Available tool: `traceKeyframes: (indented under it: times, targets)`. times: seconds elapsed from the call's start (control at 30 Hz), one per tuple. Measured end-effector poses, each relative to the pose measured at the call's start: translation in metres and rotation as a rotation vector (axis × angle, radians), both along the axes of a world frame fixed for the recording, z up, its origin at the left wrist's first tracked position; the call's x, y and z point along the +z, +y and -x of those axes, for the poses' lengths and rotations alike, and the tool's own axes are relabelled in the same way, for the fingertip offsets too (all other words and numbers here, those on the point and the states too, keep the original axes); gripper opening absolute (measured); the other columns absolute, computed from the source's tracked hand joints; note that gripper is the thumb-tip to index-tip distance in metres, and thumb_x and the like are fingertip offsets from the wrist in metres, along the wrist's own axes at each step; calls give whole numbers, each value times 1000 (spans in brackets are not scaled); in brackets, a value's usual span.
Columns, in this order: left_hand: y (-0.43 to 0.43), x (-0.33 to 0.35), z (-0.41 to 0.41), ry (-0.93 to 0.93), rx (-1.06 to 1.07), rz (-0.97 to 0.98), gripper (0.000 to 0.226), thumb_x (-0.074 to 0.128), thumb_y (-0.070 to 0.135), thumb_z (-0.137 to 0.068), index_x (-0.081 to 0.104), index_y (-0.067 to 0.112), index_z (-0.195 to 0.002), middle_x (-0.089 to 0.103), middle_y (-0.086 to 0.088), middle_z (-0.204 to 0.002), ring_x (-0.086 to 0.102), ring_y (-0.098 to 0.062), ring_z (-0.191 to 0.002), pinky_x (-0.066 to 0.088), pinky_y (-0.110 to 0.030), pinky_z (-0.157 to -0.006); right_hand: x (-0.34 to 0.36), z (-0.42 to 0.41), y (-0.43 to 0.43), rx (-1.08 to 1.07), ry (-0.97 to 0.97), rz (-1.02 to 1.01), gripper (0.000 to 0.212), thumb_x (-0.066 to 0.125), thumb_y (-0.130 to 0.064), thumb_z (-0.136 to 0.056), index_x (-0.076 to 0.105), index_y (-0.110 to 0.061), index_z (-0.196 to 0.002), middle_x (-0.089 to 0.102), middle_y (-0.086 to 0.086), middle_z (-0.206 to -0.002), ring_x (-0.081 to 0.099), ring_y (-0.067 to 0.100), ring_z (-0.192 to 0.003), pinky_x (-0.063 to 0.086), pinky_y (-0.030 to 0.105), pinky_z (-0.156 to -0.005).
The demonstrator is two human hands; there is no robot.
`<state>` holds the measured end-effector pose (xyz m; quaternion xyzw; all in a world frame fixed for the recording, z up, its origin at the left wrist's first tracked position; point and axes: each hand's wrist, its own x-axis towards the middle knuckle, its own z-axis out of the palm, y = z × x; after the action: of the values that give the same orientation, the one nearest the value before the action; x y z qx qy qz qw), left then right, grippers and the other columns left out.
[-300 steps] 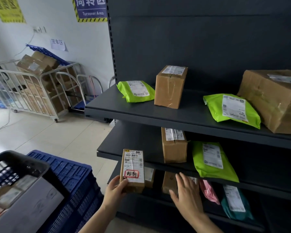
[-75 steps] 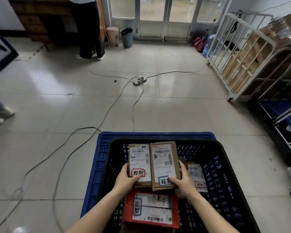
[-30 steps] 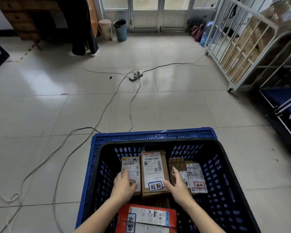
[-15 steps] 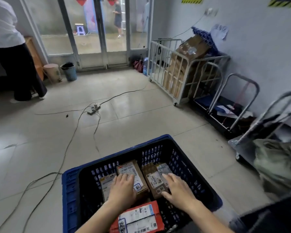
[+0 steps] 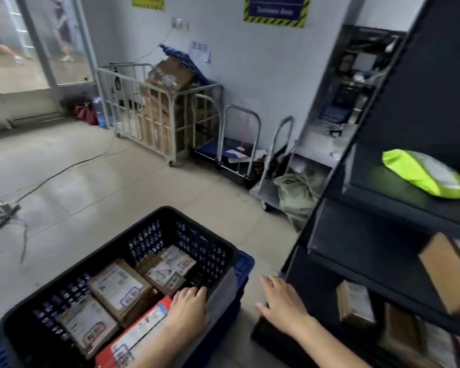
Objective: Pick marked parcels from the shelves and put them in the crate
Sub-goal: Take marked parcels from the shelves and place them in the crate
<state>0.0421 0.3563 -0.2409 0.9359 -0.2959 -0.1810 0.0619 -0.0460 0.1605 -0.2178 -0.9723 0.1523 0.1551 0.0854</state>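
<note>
1. Resting flat at the crate's (image 5: pixel 201 227) near-right rim: left hand (image 5: pixel 189 306), fingers straight, holding nothing. Right hand (image 5: pixel 282 301) just right of the crate, spread, empty; probably bound for the shelves.
2. Inside the crate: marked parcels (image 5: pixel 120 288), stiff brown cartons laid label-up so the stamps read; one red box (image 5: pixel 138 333).
3. Right of the crate: dark metal shelves (image 5: pixel 383 201); glossy green mailer (image 5: pixel 425 172), soft and pillowy.
4. Beyond the crate: barred cage trolley (image 5: pixel 157 115).

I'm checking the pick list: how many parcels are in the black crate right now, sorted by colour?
Brown boxes: 4
Red box: 1
Total: 5 (the two brown ones at the far end overlap, so that split is less certain)
</note>
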Motion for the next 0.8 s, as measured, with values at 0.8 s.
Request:
traceKeyframes:
  times: [0.8]
  targets:
    - [-204,26,266,55,-542,-26,57,45,31,-92,28,15,-144,36,-6,-146,27,-26,-138,26,-34,-111,18,364,-125,-643,-62,-19,63,42,-42,-95,20,-14,-147,29,5,-149,30,22,-136,30,34,-110]
